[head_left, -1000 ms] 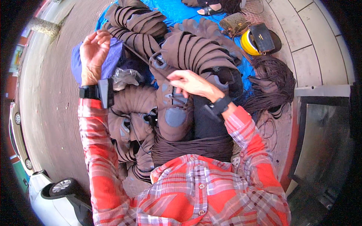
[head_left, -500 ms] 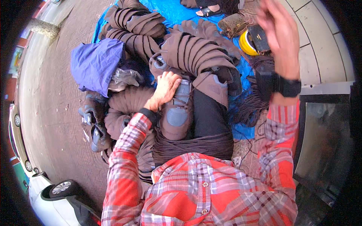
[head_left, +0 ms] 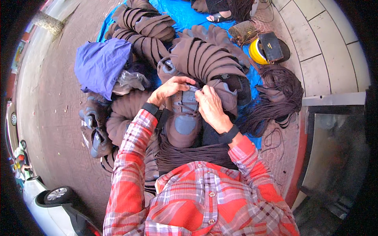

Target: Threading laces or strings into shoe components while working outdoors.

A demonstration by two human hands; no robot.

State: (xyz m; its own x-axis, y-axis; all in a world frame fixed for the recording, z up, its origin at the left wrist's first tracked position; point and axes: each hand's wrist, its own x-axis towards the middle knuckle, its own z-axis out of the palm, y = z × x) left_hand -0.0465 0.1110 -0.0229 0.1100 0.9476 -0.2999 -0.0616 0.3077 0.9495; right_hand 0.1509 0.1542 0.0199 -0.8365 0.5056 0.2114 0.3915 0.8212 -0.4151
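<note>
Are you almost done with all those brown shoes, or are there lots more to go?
Done, it seems: rows of brown shoe tops nested together on the blue sheet. In hand: left hand and right hand both grip one brown shoe on the lap. Left, probably: loose shoes and dark laces still lie around.

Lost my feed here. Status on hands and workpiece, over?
Left hand and right hand both gripping brown shoe upper on lap. Dark cord bundle lies right, apart. Nothing blocking.
</note>
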